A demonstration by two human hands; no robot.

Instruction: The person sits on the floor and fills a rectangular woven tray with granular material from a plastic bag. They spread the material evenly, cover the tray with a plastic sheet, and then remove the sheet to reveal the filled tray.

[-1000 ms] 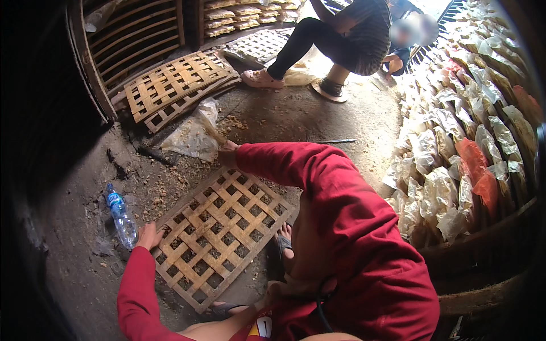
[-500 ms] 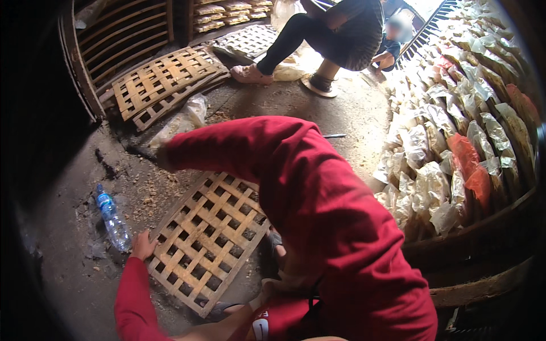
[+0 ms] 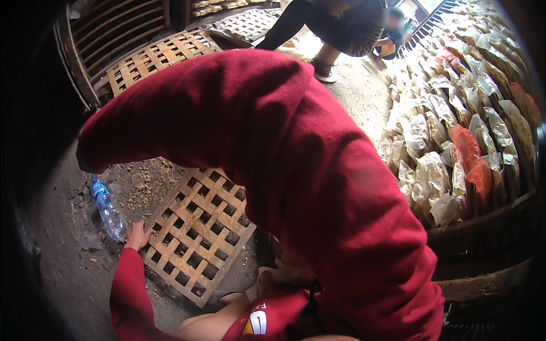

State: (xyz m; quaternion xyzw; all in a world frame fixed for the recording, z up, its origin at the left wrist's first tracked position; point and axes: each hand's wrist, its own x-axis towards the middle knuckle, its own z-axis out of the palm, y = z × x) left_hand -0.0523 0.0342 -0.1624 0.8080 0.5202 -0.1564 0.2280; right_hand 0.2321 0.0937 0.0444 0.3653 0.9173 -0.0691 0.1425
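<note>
A woven bamboo lattice tray lies tilted on the floor before me. My left hand grips its left rim, with the thumb against the edge. A clear plastic bottle with a blue cap and label lies just beyond that hand. My right arm, in a red sleeve, arches across the view to the far left. The right hand past its dark cuff is not visible; what it touches or holds cannot be made out.
More lattice trays are stacked at the far left by a slatted wooden rack. Packed rows of plastic-wrapped slabs fill the right side behind a wooden rail. Crumbs litter the floor. Two people, one with dark trousers, are at the back.
My right arm has swung farther left and nearer the camera, hiding the clear bag and part of the stacked trays. My left hand stays at the tray's rim.
</note>
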